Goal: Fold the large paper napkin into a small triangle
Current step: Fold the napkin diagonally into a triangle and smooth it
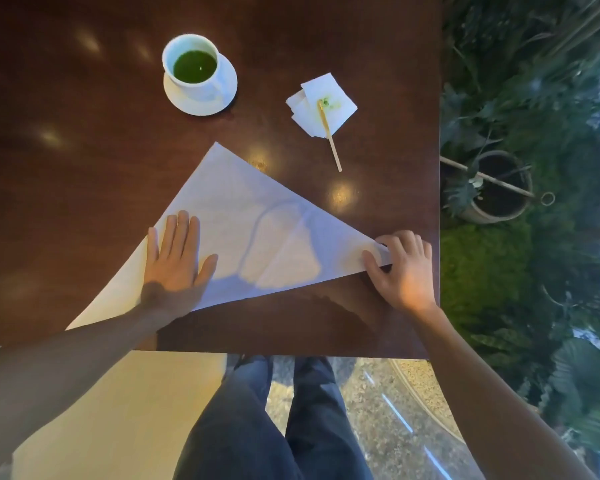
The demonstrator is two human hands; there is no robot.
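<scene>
My left hand [175, 256] lies flat, fingers straight and together, palm pressing the napkin [243, 230] down near its left part. My right hand [400, 263] is well apart from it, at the napkin's right-hand tip, fingers curled and thumb under, pinching that corner.

The napkin spans the gap between both hands: already one big triangle, its long edge running from low left under my left forearm up to the right tip in my pinch. The apex points away from me, beyond the left hand. A faint crease shows between the hands.

My judgement: the next fold carries the right tip across toward the left hand, along that long edge; the right hand does the travelling, the left anchors.

Beyond the hands on the table [84, 150]: a cup of green drink [193, 64] on its saucer [201, 98], and to its right a small stained napkin [323, 103] with a wooden stirrer [331, 140] lying on it.
</scene>
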